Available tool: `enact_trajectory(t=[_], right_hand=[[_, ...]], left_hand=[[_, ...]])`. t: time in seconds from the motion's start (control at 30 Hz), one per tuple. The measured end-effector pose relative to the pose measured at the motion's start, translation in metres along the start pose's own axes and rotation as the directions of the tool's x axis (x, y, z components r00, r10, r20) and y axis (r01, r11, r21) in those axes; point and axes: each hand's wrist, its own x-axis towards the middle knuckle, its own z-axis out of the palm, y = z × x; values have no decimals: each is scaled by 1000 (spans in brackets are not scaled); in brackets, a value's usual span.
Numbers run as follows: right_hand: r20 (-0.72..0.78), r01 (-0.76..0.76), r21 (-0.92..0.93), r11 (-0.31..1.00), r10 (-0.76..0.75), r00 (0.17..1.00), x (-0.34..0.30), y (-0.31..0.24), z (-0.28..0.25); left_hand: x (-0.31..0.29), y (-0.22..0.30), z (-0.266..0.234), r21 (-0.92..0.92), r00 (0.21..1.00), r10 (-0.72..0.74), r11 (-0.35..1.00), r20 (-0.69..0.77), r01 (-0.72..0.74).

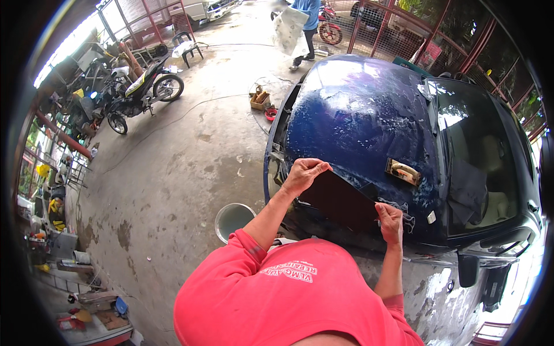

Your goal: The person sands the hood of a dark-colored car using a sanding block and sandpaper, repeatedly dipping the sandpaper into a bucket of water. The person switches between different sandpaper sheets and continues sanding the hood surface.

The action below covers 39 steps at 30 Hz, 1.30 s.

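Note:
A dark sheet of sandpaper (340,203) is stretched between my hands over the near side of a blue car's hood (352,109). My left hand (306,176) pinches its upper left corner between thumb and fingers. At the opposite edge, my right hand (390,222) grips it with the thumb on top. Beyond the sheet, a hand sanding block (403,172) with a light handle rests on the hood. A small white block (431,217) lies to the right of my right hand. The hood looks wet and patchy with pale residue.
On the floor by my left elbow stands a bucket (219,229). Past the car's front are a box of tools (259,102) and a red bowl (270,114). A motorcycle (141,92) is parked at left. Another person (311,16) carries a pale sheet farther off.

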Motion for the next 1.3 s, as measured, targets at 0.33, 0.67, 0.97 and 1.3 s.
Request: enact_trajectory(t=[0.33, 0.67, 0.97, 1.3], right_hand=[[-171, -86, 4, 996, 85, 982, 33, 6, 63], [114, -145, 253, 957, 119, 986, 19, 2, 52], [79, 238, -543, 805, -233, 969, 8, -20, 46], [156, 150, -277, 949, -110, 982, -14, -25, 38]], left_hand=[[-39, 22, 94, 486, 939, 201, 814, 278, -318], [-33, 34, 76, 432, 889, 232, 807, 396, -403], [-40, 75, 94, 718, 822, 179, 411, 541, -562], [-50, 48, 101, 543, 813, 218, 648, 540, -534]])
